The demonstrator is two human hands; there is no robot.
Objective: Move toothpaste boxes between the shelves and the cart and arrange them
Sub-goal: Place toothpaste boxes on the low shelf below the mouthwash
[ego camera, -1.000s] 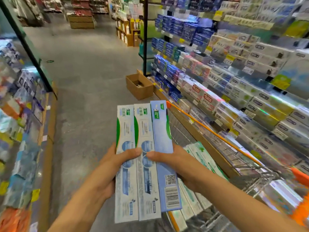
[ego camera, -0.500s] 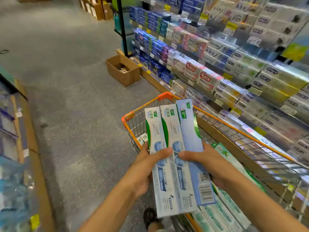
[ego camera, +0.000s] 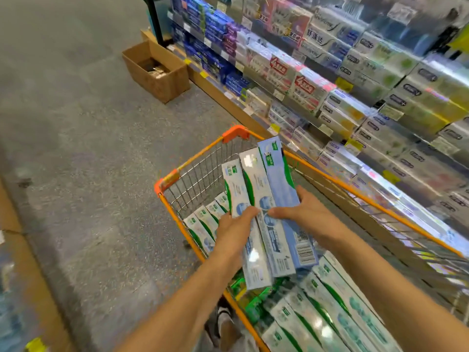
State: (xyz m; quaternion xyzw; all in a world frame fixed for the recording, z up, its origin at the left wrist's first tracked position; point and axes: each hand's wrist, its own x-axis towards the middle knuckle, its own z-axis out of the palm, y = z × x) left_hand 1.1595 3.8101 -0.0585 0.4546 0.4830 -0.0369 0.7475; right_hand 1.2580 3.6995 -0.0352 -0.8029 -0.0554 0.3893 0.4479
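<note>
Three long toothpaste boxes (ego camera: pixel 270 209), two white-green and one pale blue, lie side by side in both my hands above the orange wire cart (ego camera: pixel 193 163). My left hand (ego camera: pixel 234 233) grips their left edge, thumb on top. My right hand (ego camera: pixel 302 215) grips the right edge of the blue box, thumb on top. More white-green toothpaste boxes (ego camera: pixel 327 306) lie in rows on the cart's floor, and several stand at its front left (ego camera: pixel 205 222). Shelves (ego camera: pixel 330 80) full of toothpaste boxes run along the right.
An open cardboard box (ego camera: pixel 157 69) stands on the grey floor by the shelf foot, ahead of the cart. A low shelf edge (ego camera: pixel 28 275) runs along the left. My shoe (ego camera: pixel 223 318) shows beside the cart's left rail.
My view has dropped and turned right, so the cart now fills the foreground. Both hands have brought the three boxes down over the cart's basket, still held the same way.
</note>
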